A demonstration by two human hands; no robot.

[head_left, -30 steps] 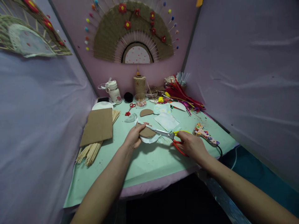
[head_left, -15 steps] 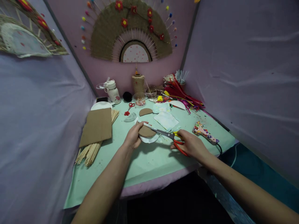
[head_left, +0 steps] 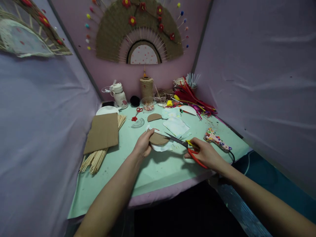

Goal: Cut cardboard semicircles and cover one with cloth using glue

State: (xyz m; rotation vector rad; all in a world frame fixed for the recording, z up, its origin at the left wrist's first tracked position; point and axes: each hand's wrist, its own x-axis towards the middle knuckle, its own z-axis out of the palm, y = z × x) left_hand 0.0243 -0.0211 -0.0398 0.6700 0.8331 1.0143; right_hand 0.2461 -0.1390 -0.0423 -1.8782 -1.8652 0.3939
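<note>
My left hand (head_left: 143,143) grips a half-round cardboard piece (head_left: 159,139) by its left end. White paper or cloth (head_left: 161,147) lies against the cardboard and sticks out past its curved lower edge, with a folded strip along the top. In my right hand (head_left: 203,153) are scissors (head_left: 181,141) with one red and one yellow handle. Their dark blades point left, slightly parted, with the tips at the right end of the cardboard piece. Whether the blades touch the white material is hard to make out.
A cardboard sheet (head_left: 102,133) lies on thin wooden sticks (head_left: 95,163) at left. Behind my hands are a protractor (head_left: 137,123), small red scissors (head_left: 138,112), another cardboard half-round (head_left: 154,117) and pale cloth pieces (head_left: 176,126). A patterned glue gun (head_left: 217,140) lies at right.
My right hand and the scissors have shifted right and slightly down, and the blades have parted a little. My left hand has moved slightly right with the cardboard piece.
</note>
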